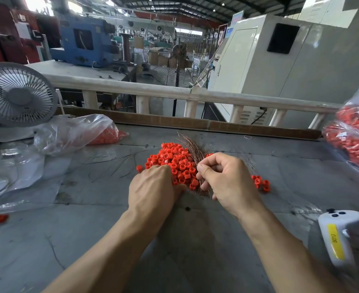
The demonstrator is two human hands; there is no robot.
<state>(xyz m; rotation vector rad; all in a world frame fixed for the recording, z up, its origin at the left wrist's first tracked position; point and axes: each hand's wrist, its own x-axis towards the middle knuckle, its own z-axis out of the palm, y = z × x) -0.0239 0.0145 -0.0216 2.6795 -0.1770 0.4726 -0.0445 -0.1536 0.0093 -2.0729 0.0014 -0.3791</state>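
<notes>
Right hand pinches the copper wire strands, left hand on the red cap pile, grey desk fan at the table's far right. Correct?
No: the head view shows the round grey desk fan at the far left of the grey table. The rest holds: the right hand pinches the thin copper wire strands, the left hand is on the pile of small red plastic caps.

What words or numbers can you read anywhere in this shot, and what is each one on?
"S013": on the yellow sticker of the white controller at the table's right edge.
Blue sign high in the hall behind: too blurred to read.
White slip inside the right-hand bag of red caps: too blurred to read.
Nothing else legible.
</notes>
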